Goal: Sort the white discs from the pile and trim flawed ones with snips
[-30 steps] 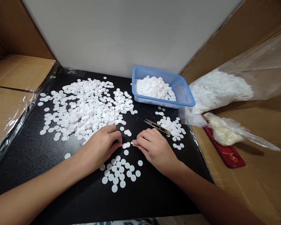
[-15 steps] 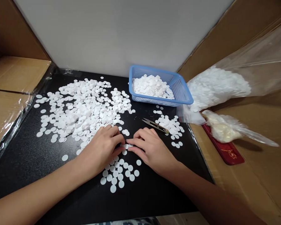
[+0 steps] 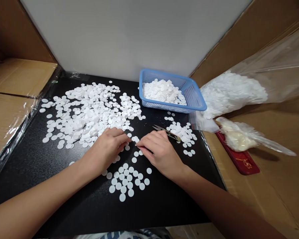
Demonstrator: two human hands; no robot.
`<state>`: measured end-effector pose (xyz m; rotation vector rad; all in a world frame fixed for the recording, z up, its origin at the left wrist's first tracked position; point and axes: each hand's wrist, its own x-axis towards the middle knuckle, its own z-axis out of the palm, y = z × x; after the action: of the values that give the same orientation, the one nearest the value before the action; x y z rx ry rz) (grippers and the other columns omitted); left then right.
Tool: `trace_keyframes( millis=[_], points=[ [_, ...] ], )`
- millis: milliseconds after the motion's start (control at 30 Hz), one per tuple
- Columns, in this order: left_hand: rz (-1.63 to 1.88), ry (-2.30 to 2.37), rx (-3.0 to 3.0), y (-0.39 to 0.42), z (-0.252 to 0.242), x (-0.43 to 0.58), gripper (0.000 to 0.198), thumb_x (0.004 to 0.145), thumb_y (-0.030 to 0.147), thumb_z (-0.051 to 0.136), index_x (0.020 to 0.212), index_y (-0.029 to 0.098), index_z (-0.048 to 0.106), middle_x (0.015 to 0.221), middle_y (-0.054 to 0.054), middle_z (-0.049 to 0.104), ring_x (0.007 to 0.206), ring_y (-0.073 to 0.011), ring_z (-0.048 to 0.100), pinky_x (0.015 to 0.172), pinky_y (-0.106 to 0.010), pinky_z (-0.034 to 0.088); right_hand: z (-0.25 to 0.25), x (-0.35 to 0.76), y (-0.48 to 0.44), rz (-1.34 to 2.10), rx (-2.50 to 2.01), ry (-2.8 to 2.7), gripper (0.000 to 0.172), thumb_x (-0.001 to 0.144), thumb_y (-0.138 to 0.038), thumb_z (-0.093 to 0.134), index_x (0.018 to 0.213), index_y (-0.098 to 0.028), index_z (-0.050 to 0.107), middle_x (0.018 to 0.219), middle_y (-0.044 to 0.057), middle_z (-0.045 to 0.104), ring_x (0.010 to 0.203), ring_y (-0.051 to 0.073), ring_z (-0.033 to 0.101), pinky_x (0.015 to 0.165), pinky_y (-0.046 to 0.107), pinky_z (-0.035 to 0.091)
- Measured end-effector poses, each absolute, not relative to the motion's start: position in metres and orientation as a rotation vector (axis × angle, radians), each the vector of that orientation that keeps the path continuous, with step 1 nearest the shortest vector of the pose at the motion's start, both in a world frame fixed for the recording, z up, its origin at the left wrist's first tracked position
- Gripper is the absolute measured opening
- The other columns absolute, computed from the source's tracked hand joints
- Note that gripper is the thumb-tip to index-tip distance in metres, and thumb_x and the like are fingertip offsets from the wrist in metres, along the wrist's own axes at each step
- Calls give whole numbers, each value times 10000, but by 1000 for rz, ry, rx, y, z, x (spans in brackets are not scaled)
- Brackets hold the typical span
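Several white discs (image 3: 89, 113) lie heaped on the black table at the left and centre. My left hand (image 3: 109, 147) rests at the near edge of this heap, its fingers pressed together; what they hold, if anything, is hidden. Just right of it is my right hand (image 3: 159, 149), fingers closed and tips pointing left beside a few loose discs; anything between them is too small to tell. A loose group of discs (image 3: 125, 182) lies flat nearer to me. Beyond my right hand are small metal snips (image 3: 170, 134), next to another small pile of discs (image 3: 183, 132).
A blue basket (image 3: 173, 107) with white discs stands at the back. To the right, a clear bag of white pieces (image 3: 231, 93) and a small knotted bag (image 3: 239, 136) lie by a red case (image 3: 249, 166). Cardboard (image 3: 12, 122) flanks the left side.
Both hands have moved slightly up and away from the near group of discs, uncovering some of them. The loose discs between the fingertips now show below my right hand's fingers.
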<state>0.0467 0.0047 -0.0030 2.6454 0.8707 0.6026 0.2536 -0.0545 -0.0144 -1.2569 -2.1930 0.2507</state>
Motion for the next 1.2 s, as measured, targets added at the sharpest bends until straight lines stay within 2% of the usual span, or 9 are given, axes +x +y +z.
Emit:
trace_keyframes(
  millis=[133,200,333,433,533,600,800,933,1200],
  points=[
    [616,935,2621,6,-2,45,203,885,63,542,929,169,710,834,-45,735,737,-199,665,686,-327,534,-11,253,-58,272,-1276,-2269,134,991,-170,575,903,-195,672,872,26,691,833,180,581,811,368,365],
    [630,989,2524,6,1,42,176,882,86,566,941,179,704,856,-39,749,767,-205,681,700,-331,545,-9,255,-60,305,-1295,-2241,142,994,-147,557,923,-192,672,877,27,683,833,178,581,809,363,365],
    [668,1036,2215,1,12,32,86,897,166,613,927,206,684,883,-3,751,775,-170,701,657,-261,545,-5,266,-61,358,-1416,-2141,135,974,-115,579,906,-199,661,848,3,678,811,169,601,802,355,366],
    [677,890,2385,-8,14,24,104,935,156,578,927,210,666,841,0,715,763,-162,664,661,-262,511,-4,273,-60,417,-1497,-2133,112,962,-155,621,881,-210,675,834,-8,676,800,166,610,789,354,373],
    [546,619,2663,-16,9,22,213,969,92,489,1020,203,663,830,-27,684,776,-182,632,690,-298,481,-6,273,-59,434,-1476,-2150,87,941,-150,653,903,-208,705,836,0,669,814,169,610,785,354,377],
    [469,546,2698,-18,6,23,227,991,110,465,1084,196,653,857,-43,683,793,-189,634,692,-302,480,-7,271,-59,429,-1452,-2166,73,928,-156,674,915,-209,722,836,2,659,822,167,605,791,355,382],
    [664,969,2353,-2,19,19,128,977,245,548,971,225,674,862,-7,696,756,-146,653,644,-236,512,-12,272,-59,489,-1361,-2258,48,907,-205,716,872,-231,738,812,-10,641,771,140,578,789,342,385],
    [760,1246,2145,9,30,12,98,924,258,587,939,233,680,890,-11,721,800,-161,670,606,-230,523,-12,276,-58,529,-1363,-2200,128,957,-162,619,862,-213,688,828,-4,671,779,150,598,782,347,380],
    [748,1270,2068,13,27,9,121,914,250,566,955,235,679,933,-28,720,856,-174,669,619,-244,535,-10,277,-58,445,-1430,-2108,296,978,-74,438,1024,-246,675,855,17,697,786,179,647,758,366,419]
  ],
)
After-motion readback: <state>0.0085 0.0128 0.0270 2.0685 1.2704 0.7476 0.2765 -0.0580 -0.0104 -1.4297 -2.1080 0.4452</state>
